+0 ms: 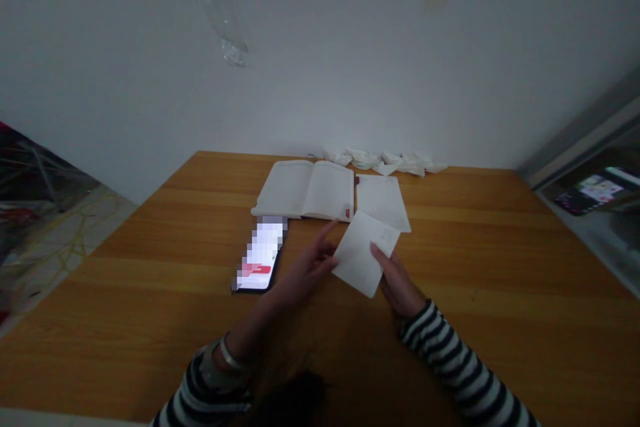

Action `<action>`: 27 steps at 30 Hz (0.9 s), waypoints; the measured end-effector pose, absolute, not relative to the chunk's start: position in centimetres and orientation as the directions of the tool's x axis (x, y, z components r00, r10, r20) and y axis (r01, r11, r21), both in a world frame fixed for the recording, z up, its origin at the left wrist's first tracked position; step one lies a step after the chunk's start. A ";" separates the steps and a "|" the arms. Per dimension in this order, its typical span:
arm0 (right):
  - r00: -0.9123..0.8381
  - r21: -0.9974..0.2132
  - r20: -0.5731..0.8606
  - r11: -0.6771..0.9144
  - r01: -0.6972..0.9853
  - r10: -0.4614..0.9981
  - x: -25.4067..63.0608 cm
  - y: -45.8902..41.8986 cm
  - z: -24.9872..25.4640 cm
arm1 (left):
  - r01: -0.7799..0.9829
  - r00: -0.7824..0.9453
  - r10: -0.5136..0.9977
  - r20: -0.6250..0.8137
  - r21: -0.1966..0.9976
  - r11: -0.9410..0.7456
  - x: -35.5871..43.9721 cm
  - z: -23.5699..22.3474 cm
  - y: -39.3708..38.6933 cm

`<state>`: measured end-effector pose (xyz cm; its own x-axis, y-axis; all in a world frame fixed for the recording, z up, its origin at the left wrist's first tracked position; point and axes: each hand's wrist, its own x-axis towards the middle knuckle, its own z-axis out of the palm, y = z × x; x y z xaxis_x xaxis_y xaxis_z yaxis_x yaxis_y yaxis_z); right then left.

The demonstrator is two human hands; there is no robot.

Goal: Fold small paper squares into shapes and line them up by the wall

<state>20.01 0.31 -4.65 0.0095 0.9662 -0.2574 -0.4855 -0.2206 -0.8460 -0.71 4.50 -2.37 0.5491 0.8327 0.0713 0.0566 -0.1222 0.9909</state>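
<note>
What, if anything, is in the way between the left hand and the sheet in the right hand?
Nothing visible: the left hand is at the left edge of the sheet, which the right hand holds from the other side. The phone lies left of that path, the open notebook beyond it.

Crumpled white tissues (pixel 364 159) beside a pale wall (pixel 350 80) bearing clear plastic (pixel 233 52).

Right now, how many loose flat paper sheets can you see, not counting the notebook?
2: one loose sheet is in the right hand; the second sheet lies right of the open notebook. More could hide underneath.
</note>
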 end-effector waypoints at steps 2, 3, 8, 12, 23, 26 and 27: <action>-0.010 -0.833 -0.255 -0.225 -0.505 0.967 20.2 0.4 -4.5 | 0.101 0.676 0.735 0.053 0.981 -0.164 -0.9 -2.2 4.1; -0.034 -0.832 -0.263 -0.244 -0.498 0.964 20.4 0.3 -4.5 | 0.122 0.716 0.697 0.047 0.974 -0.191 -1.1 -2.2 4.0; -0.203 -0.856 -0.317 -0.371 -0.359 0.927 22.2 -0.1 -5.3 | 0.124 0.809 0.585 0.056 0.957 -0.263 -1.2 -2.1 3.9; -0.235 -0.884 -0.302 -0.364 -0.295 0.924 22.4 -0.2 -5.8 | 0.144 0.770 0.635 0.062 0.953 -0.268 -1.1 -2.2 4.3; -0.054 -0.996 0.046 0.042 -0.077 0.997 23.1 0.0 -4.4 | 0.145 0.524 0.851 0.030 0.982 -0.124 -1.5 -2.5 5.0; 0.022 -0.997 0.079 0.079 -0.024 0.997 23.1 0.2 -4.5 | 0.113 0.537 0.844 0.009 0.990 -0.082 -1.2 -2.2 4.9; 0.049 -0.997 0.075 0.076 -0.019 0.996 23.1 0.2 -4.5 | 0.108 0.528 0.849 -0.001 0.992 -0.066 -1.0 -2.1 4.9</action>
<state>23.07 0.24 -4.54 0.0489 0.9960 0.0749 -0.0185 0.0758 -0.9969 -1.05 4.87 -2.12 0.5277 0.8494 -0.0009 0.1075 -0.0657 0.9920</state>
